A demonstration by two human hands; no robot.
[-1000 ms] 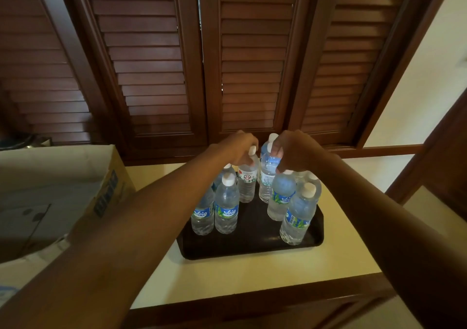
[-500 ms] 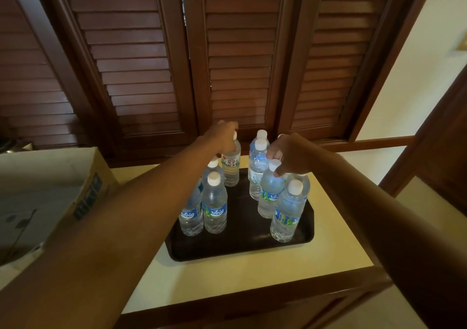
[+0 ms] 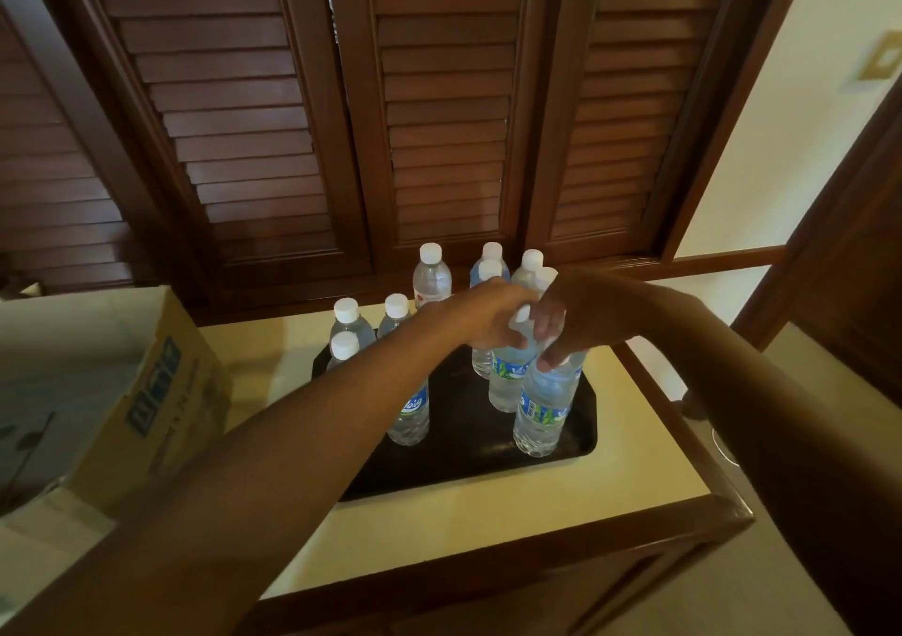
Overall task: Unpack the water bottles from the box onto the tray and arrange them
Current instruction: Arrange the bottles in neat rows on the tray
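Nine clear white-capped water bottles (image 3: 543, 406) upright.

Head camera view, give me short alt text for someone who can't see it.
Two hands, left and right, grip the tops of two water bottles standing upright on a dark tray. More bottles stand on it, with an open cardboard box at left.

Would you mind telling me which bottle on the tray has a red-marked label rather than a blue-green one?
The back-left bottle, standing alone behind the left hand; the other readable labels are blue-green.
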